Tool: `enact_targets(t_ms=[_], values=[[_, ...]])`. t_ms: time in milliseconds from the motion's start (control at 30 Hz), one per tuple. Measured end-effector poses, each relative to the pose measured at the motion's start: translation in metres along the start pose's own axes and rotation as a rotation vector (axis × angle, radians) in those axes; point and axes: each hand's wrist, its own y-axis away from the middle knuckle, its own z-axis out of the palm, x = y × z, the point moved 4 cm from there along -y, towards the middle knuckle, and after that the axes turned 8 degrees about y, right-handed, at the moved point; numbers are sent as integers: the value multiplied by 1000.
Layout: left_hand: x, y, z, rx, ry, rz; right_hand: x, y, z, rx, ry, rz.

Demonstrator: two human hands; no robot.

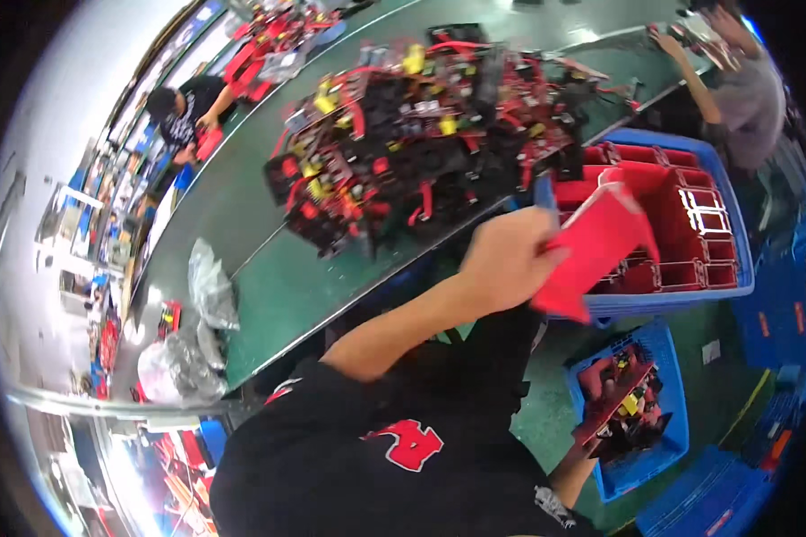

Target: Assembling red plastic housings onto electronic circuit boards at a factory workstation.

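My left hand [509, 255] is closed on the edge of a thin red panel [600, 246], holding it over the front of a blue bin [672, 306] of red panels. Lower right, my right hand [584, 461] is partly hidden; it grips a dark red circuit board [613, 413] with yellow and black parts on it. This board is above a smaller blue basket [678, 394] that holds similar pieces. Motion blurs the left hand and its panel a little.
A large heap of circuit boards [421, 134] with black, red and yellow parts covers much of the green workbench [269, 295]. Clear plastic bags [210, 286] lie at its left. One co-worker [188, 112] sits across the bench, another [748, 103] at the far right. Blue crates [698, 492] stand lower right.
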Motion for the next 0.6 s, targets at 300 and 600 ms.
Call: enact_targets(t_ms=[300,600], values=[[-78,319,-230,895,695,-772,114,-104,96,-301,-205,492],[-191,438,-267,1208,701,-889,231,-110,106,-129,-91,654]])
